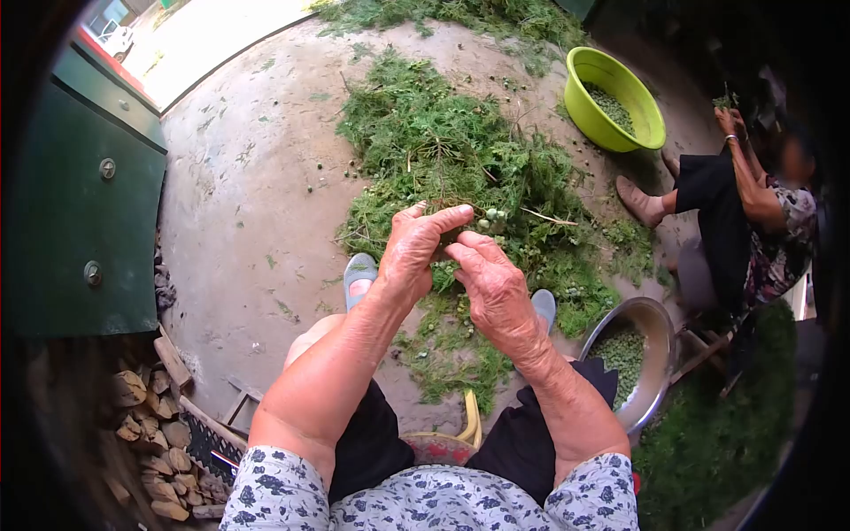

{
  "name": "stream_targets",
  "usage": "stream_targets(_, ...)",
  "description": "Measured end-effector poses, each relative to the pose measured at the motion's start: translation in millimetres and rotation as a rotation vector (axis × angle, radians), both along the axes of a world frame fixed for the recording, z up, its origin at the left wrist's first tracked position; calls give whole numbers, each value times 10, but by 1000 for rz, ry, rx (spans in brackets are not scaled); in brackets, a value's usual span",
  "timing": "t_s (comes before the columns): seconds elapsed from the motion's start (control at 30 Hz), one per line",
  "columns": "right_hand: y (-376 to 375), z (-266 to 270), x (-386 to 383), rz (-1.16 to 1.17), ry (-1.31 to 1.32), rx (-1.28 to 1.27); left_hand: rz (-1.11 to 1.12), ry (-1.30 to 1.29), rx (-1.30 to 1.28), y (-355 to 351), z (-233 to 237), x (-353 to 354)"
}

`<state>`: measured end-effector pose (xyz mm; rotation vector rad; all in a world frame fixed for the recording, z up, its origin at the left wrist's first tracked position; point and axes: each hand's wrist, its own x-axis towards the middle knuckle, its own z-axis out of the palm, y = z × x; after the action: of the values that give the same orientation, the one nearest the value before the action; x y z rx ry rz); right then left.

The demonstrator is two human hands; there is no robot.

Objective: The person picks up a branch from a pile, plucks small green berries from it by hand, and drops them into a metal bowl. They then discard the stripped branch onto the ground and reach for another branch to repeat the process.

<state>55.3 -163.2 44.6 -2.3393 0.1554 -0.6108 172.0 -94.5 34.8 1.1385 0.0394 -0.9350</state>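
Both hands meet in front of the knees, over the near edge of the pile of green cuttings. Left hand curls its fingers over and pinches a sprig from above; right hand closes thumb and fingertips on the same sprig from below, so the two grips touch.

Open room lies on the pile's left, where bare concrete floor runs to a green door. Stacked firewood closes off the near-left corner. On the pile's right the space is tighter: a metal bowl of small green seeds sits by the near-right edge, close to the right forearm. A lime bowl with the same seeds stands at the far-right edge. A co-worker sits to the right of the pile, one hand raised with a bit of greenery, well apart from the person's own hands. Two grey shoes rest at the pile's near edge, below the wrists.

The sprig's long axis seems to run away from the person toward the pile's middle. Its tip, with a cluster of pale green seeds, shows just beyond the right fingertips. Its stem end is hidden between the palms, so its full length cannot be told.
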Motion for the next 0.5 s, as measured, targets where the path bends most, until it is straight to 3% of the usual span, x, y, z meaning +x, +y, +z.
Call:
stream_targets(0.1,-102,112,-39,-14,6,85,61,64,-40,-63,-14,2)
stream_targets(0.17,-172,142,-79,-238,-82,233,89,108,-40,-88,24,-8)
stream_targets(0.23,-310,163,-94,-396,-160,168,23,57,4,-107,82,-37)
stream_targets(0.27,-330,255,-94,-445,-63,243,-16,42,9,-120,63,-54)
stream_targets(0.3,-368,193,-79,-454,-62,245,-24,43,12,-135,72,-81)
stream_targets(0.4,-395,38,-52,-269,-37,927,-58,91,-62,-165,75,-140)
stream_targets(0.5,-407,9,-60,-309,-24,874,-148,86,-89,-156,65,-150)
